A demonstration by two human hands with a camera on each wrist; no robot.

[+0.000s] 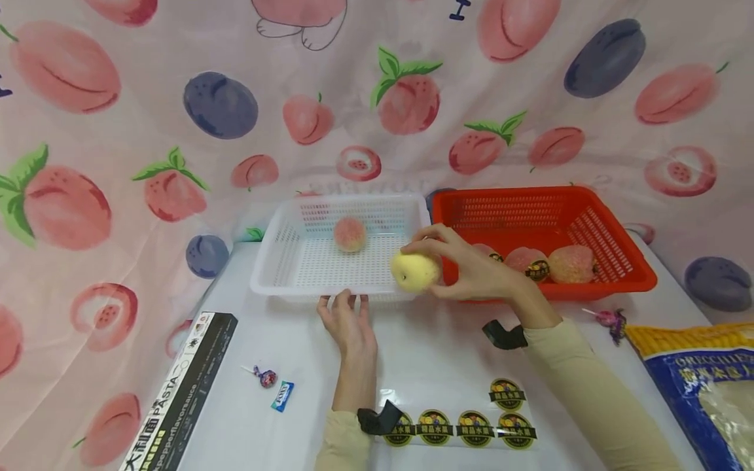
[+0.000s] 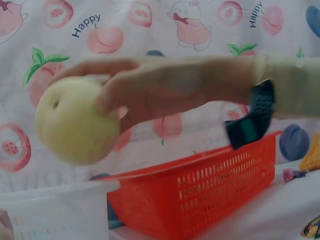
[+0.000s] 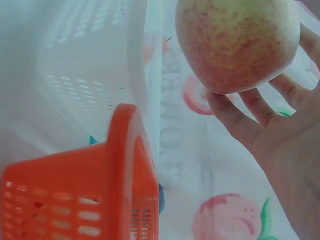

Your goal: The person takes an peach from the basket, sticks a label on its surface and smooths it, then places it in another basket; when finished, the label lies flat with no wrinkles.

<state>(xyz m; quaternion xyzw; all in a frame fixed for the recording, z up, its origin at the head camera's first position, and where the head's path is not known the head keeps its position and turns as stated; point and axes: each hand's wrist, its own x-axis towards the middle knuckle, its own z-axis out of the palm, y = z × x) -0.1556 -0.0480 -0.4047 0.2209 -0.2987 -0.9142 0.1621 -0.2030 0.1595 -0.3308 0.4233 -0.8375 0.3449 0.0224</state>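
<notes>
My right hand (image 1: 438,261) grips a yellow-green fruit (image 1: 415,272) in the air over the front right corner of the white basket (image 1: 277,261). The left wrist view shows the same fruit (image 2: 77,120) held by that right hand (image 2: 165,90). From the right wrist the fruit (image 3: 237,42) looks red-blushed, with curled fingers (image 3: 252,102) cupping it from below. One pink peach (image 1: 349,233) lies inside the white basket. My left hand (image 1: 347,314) lies on the table with straight fingers touching the basket's front rim. Beside it, the red basket (image 1: 589,226) holds more peaches (image 1: 570,263), some stickered.
A sheet of round stickers (image 1: 465,425) lies near the front edge. At the left are a black pasta box (image 1: 182,392), a lollipop (image 1: 265,376) and a small blue candy (image 1: 283,394). On the right sit another lollipop (image 1: 609,319) and a yellow-blue bag (image 1: 701,373). Fruit-print cloth hangs behind.
</notes>
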